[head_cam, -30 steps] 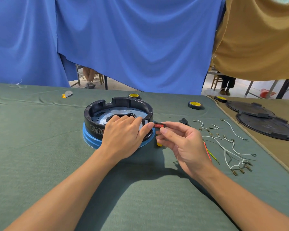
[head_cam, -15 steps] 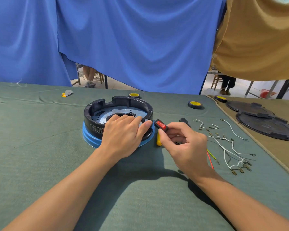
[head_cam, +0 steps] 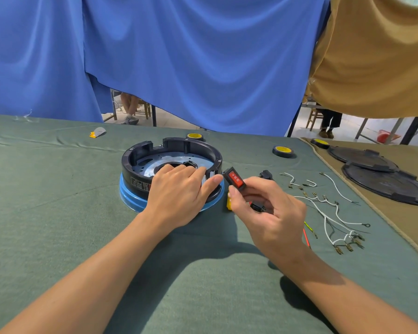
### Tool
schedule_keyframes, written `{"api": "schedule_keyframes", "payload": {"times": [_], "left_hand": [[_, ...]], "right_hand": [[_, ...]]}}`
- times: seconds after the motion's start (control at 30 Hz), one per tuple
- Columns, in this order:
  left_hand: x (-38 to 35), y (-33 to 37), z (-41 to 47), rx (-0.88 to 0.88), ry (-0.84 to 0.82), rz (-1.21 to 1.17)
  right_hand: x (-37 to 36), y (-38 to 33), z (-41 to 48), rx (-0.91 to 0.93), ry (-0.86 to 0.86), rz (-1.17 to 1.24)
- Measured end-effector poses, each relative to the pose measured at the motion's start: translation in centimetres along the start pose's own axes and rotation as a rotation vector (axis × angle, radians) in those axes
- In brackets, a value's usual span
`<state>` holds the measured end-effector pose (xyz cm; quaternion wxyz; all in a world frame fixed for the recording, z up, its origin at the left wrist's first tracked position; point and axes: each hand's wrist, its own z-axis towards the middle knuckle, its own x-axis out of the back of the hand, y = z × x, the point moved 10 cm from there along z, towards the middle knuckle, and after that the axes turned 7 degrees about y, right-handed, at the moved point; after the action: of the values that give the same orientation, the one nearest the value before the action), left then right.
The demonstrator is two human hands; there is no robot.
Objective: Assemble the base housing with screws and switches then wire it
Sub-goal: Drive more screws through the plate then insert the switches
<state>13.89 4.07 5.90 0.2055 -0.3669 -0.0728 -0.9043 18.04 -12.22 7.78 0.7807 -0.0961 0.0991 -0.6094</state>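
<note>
While the left hand (head_cam: 179,194) lies over the near rim of the black base housing (head_cam: 135,165) — fingers curled inside, thumb pressed against the outer wall — the right hand (head_cam: 268,213) pinches a red rocker switch (head_cam: 234,180) between thumb and forefinger, its other fingers curled. The switch is tilted, just beside the housing's right wall and close to the left thumb tip. The housing sits on a blue ring (head_cam: 130,200) on the green cloth (head_cam: 58,213); white wires (head_cam: 326,216) lie to the right.
</note>
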Motion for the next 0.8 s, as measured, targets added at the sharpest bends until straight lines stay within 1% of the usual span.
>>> {"api": "schedule_keyframes", "payload": {"times": [0.33,0.4,0.47,0.53,0.57,0.63,0.7,0.8], "left_hand": [[-0.2,0.0,0.0,-0.006,-0.026,0.020],[0.6,0.2,0.0,-0.018,0.052,-0.035],[2.4,0.8,-0.1,-0.057,0.208,-0.126],[4.1,1.7,-0.3,-0.125,0.349,-0.221],[4.7,2.3,-0.3,-0.172,0.383,-0.272],[5.3,3.5,-0.6,-0.262,0.389,-0.356],[5.4,4.3,-0.8,-0.314,0.364,-0.391],[5.4,4.1,-0.8,-0.281,0.366,-0.433]], "right_hand": [[-0.1,0.3,-0.1,-0.026,-0.017,0.030],[-0.1,0.4,0.0,-0.033,-0.012,0.025],[-0.1,0.5,0.0,-0.045,-0.012,0.020],[-0.1,1.0,-0.1,-0.081,-0.017,0.025],[-0.2,1.3,-0.1,-0.104,-0.019,0.025],[-0.1,1.8,-0.1,-0.133,-0.021,-0.002],[0.0,2.2,-0.1,-0.151,-0.030,-0.034],[-0.3,2.8,-0.3,-0.208,-0.073,-0.018]]}}
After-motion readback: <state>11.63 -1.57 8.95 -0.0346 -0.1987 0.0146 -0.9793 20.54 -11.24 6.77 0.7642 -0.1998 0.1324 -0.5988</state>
